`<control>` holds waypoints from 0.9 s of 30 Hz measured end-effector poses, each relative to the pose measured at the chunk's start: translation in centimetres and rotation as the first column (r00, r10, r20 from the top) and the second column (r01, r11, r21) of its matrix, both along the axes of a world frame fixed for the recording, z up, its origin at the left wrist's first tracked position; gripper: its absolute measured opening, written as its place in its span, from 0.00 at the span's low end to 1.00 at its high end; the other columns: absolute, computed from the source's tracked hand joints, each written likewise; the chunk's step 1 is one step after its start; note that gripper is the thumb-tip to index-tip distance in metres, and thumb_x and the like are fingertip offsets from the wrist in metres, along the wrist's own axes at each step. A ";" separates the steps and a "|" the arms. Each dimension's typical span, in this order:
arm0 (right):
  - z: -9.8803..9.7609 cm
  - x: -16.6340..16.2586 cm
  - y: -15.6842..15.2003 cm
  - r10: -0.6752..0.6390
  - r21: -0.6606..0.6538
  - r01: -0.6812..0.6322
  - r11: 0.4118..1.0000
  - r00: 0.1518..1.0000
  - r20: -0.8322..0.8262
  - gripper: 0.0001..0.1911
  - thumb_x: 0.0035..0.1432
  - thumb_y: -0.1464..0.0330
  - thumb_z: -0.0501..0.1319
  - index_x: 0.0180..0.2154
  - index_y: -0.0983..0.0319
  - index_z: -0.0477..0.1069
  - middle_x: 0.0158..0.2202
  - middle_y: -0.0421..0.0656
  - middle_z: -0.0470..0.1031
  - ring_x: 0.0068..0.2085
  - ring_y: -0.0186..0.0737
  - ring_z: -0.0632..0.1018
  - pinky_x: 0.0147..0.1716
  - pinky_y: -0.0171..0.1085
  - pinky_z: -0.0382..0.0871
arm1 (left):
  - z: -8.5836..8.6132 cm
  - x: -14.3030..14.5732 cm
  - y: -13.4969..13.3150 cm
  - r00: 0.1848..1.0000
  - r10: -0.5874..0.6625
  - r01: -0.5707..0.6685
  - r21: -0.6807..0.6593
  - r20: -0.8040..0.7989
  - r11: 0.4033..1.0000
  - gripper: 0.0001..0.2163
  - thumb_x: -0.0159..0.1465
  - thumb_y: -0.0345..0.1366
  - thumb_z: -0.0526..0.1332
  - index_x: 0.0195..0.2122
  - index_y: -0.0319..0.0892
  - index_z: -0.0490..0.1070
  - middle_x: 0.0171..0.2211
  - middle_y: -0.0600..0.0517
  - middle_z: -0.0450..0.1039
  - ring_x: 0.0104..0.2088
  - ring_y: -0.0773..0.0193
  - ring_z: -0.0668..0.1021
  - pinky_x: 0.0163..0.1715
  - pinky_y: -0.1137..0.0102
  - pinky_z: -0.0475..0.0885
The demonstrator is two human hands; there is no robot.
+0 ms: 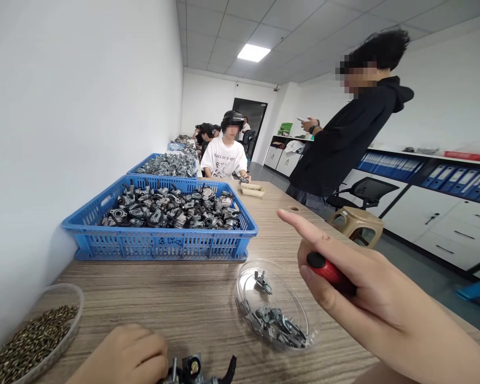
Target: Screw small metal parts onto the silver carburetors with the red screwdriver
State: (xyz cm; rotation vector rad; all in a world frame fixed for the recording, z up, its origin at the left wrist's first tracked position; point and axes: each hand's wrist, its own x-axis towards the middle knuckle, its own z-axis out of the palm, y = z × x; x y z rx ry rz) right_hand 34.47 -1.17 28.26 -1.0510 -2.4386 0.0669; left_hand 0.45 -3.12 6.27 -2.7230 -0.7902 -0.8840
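Observation:
At the bottom edge, my left hand [122, 356] has its fingers curled against a small metal carburetor [194, 367] with a black hose; the frame cuts off the lower part of both. My right hand [356, 282] is raised over the table's right side, closed around a red screwdriver [331, 271] with a black handle end. Its shaft is hidden, and the index finger points forward. Between my hands stands a clear round dish [240, 298] holding several small grey metal parts [278, 324]. A clear tub [78, 298] of brass-coloured screws [34, 341] sits left of my left hand.
A blue crate [164, 245] full of carburetors [176, 208] stands ahead, with another blue crate [142, 162] behind it. A white wall [84, 106] borders the left. One person [226, 154] sits at the table's far end; another [336, 138] stands right, near a brown stool [358, 221].

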 end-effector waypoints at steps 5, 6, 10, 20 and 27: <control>-0.5 -0.8 0.3 0.024 0.141 -0.006 0.990 0.991 -0.128 0.08 0.71 0.70 0.59 0.45 0.53 0.60 0.32 0.35 0.67 0.27 0.36 0.68 0.26 0.35 0.68 | -2.4 -0.6 0.4 0.973 0.072 -0.073 -0.007 0.217 0.997 0.31 0.84 0.50 0.39 0.29 0.46 0.71 0.25 0.54 0.78 0.20 0.64 0.77 0.21 0.69 0.65; -0.5 -0.9 0.2 0.029 0.149 -0.009 0.989 0.991 -0.133 0.10 0.70 0.71 0.59 0.46 0.53 0.59 0.33 0.35 0.67 0.28 0.36 0.68 0.26 0.35 0.67 | -2.9 -0.8 0.5 0.967 0.086 -0.074 -0.057 0.239 0.996 0.30 0.83 0.53 0.41 0.31 0.46 0.72 0.26 0.52 0.79 0.23 0.63 0.78 0.22 0.71 0.68; -0.5 -1.7 -0.1 0.065 0.007 -0.065 0.998 0.998 -0.004 0.10 0.69 0.74 0.58 0.46 0.54 0.61 0.31 0.35 0.70 0.26 0.35 0.69 0.24 0.34 0.64 | -3.4 -1.5 0.7 0.939 0.126 -0.058 -0.213 0.320 0.975 0.33 0.77 0.66 0.43 0.37 0.45 0.74 0.31 0.48 0.80 0.30 0.58 0.82 0.29 0.71 0.75; -0.6 -1.5 -0.5 0.076 -0.045 -0.074 0.996 0.996 0.040 0.04 0.77 0.68 0.55 0.44 0.53 0.63 0.26 0.32 0.68 0.23 0.34 0.66 0.22 0.34 0.61 | -2.0 -1.0 0.9 0.800 0.271 -0.248 -0.116 0.535 0.962 0.07 0.69 0.32 0.63 0.44 0.48 0.67 0.39 0.52 0.81 0.34 0.60 0.87 0.33 0.71 0.83; -0.7 -1.9 -0.7 0.066 -0.100 -0.059 0.993 0.996 0.067 0.03 0.77 0.67 0.54 0.45 0.53 0.64 0.29 0.33 0.73 0.26 0.35 0.70 0.26 0.36 0.63 | -0.3 -1.0 0.5 0.620 0.157 -0.194 -0.044 0.769 0.980 0.18 0.60 0.14 0.54 0.36 0.48 0.61 0.39 0.52 0.74 0.47 0.59 0.84 0.37 0.70 0.85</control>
